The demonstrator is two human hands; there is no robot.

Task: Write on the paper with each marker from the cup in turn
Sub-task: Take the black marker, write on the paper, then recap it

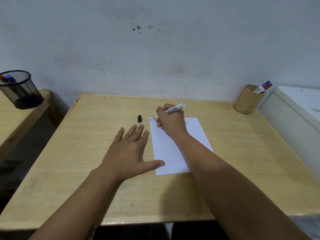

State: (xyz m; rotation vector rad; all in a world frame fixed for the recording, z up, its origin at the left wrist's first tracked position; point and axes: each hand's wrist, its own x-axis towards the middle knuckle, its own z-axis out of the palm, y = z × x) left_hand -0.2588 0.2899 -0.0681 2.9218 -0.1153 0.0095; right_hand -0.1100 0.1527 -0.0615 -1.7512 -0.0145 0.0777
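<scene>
A white sheet of paper (170,153) lies on the wooden table (86,153). My right hand (170,121) grips a white marker with a black tip (174,109), its tip touching the paper's top left corner beside small red and blue marks. The marker's black cap (139,118) stands upright on the table left of the paper. My left hand (129,149) rests flat with fingers spread, its thumb pressing the paper's lower left edge. A wooden cup (246,102) at the back right holds a blue-capped and a red-capped marker (264,86).
A black mesh cup (21,91) with red and blue markers stands on a second wooden table at the left, across a gap. A white appliance-like surface (297,108) borders the table's right side. A wall rises right behind the table.
</scene>
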